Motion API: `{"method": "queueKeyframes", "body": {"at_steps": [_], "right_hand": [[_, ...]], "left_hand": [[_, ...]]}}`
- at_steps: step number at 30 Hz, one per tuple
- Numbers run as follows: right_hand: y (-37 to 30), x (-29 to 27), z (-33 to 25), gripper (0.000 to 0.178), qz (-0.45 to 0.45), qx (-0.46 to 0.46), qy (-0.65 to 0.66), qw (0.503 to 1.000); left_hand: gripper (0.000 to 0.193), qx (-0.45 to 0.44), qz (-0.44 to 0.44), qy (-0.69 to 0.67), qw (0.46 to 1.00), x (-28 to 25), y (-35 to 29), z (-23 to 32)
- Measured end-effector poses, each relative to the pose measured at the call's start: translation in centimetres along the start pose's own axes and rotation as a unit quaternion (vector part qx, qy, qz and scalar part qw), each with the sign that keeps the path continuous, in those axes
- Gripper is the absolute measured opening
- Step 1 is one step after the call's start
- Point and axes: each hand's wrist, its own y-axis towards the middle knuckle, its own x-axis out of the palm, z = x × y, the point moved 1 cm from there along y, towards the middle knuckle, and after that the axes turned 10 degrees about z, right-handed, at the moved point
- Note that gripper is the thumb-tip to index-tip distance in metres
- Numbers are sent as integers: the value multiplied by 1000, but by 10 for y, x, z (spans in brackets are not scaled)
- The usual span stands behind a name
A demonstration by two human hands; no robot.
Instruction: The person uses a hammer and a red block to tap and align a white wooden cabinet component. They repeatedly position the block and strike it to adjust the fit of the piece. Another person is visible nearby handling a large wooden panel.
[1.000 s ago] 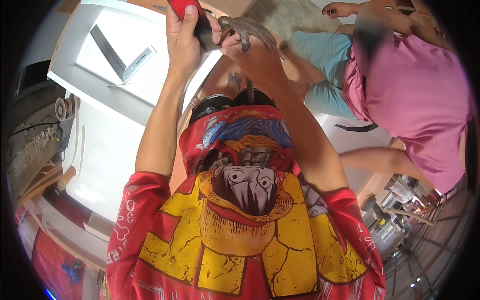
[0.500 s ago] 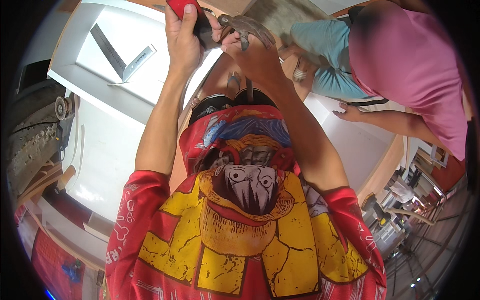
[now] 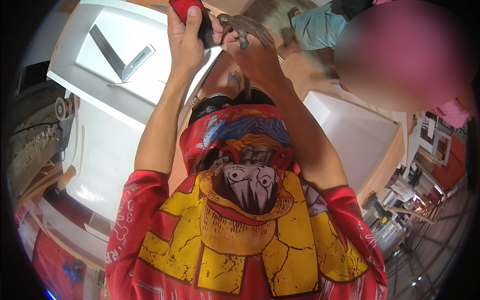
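Hammer (image 3: 252, 26) in right hand (image 3: 257, 61), red object (image 3: 181, 10) in left hand (image 3: 187, 47) — grips closed — near roomy white box edge (image 3: 95, 96)

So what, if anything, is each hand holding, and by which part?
Left hand: red-and-black object, kind unclear, thumb on its red face. Right hand: hammer, apparently by the handle, close under the head.

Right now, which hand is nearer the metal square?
Left. The left hand is right of the metal square, not touching it; the right hand is farther right, gripping a hammer.
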Motion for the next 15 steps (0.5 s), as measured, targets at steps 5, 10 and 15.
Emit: {"method": "queueKeyframes", "body": {"at_steps": [5,10,15], "right_hand": [[-7,-1,5,13,-32,60,-43,997],[-9,-7,29,20,-20,227,133,964],[20,-48,-5,20,-15,202,-26,979]], "left_hand": [[34,1,-53,51,997,-18,6,-11],[30,-3,-78,73,994,-14,7,-9],[30,-1,-69,83,994,-4,6,-2]]}}
